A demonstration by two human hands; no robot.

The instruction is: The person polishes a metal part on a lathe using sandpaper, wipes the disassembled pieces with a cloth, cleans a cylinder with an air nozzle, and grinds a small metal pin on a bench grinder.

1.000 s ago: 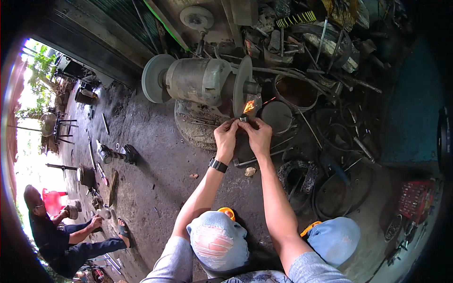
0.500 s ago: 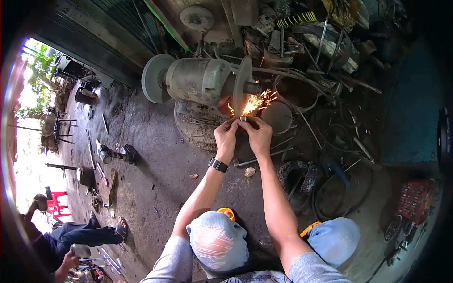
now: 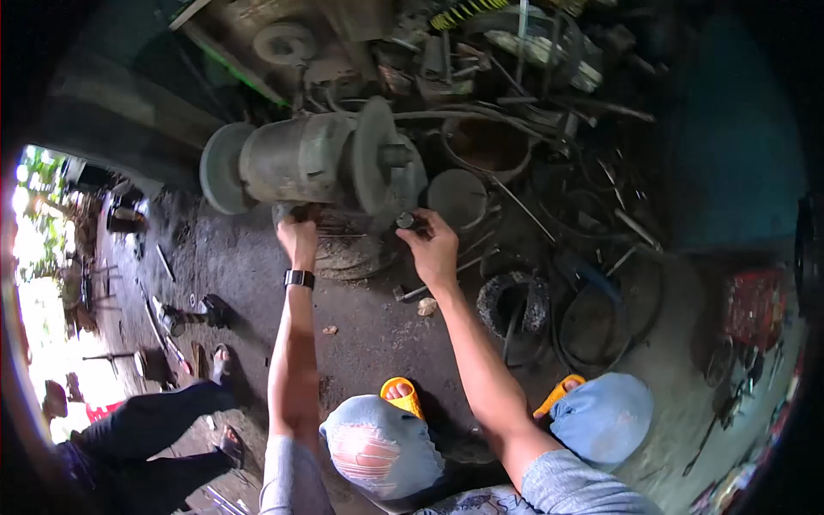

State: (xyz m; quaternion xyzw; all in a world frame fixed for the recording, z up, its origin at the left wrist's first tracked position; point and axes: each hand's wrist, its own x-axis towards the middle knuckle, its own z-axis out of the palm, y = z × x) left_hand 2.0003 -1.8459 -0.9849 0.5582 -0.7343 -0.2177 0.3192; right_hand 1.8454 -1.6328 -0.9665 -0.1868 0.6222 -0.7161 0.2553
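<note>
A bench grinder (image 3: 287, 159) stands before me, a wheel on each end of its motor: the left grinding wheel (image 3: 227, 169) and the right grinding wheel (image 3: 375, 156). Just below the right wheel, apart from it, my right hand (image 3: 436, 249) pinches a short cylindrical metal piece (image 3: 405, 221) between thumb and fingers. My left hand (image 3: 298, 238), with a watch on its wrist, reaches to the underside of the motor. Its fingertips are hidden there, so their grip does not show. No sparks are visible.
Behind the grinder lies a heap of scrap metal with a yellow spring (image 3: 468, 12). A round basin (image 3: 487, 146), a blackened ring-shaped part (image 3: 513, 313) and hoses are to the right. Another person's legs (image 3: 154, 429) extend in at lower left. A red tool case (image 3: 755, 307) sits far right.
Both hands have come away from the right wheel and the sparks have stopped. My left hand moved left to the motor's underside. My right hand keeps the metal piece. The view has shifted.
</note>
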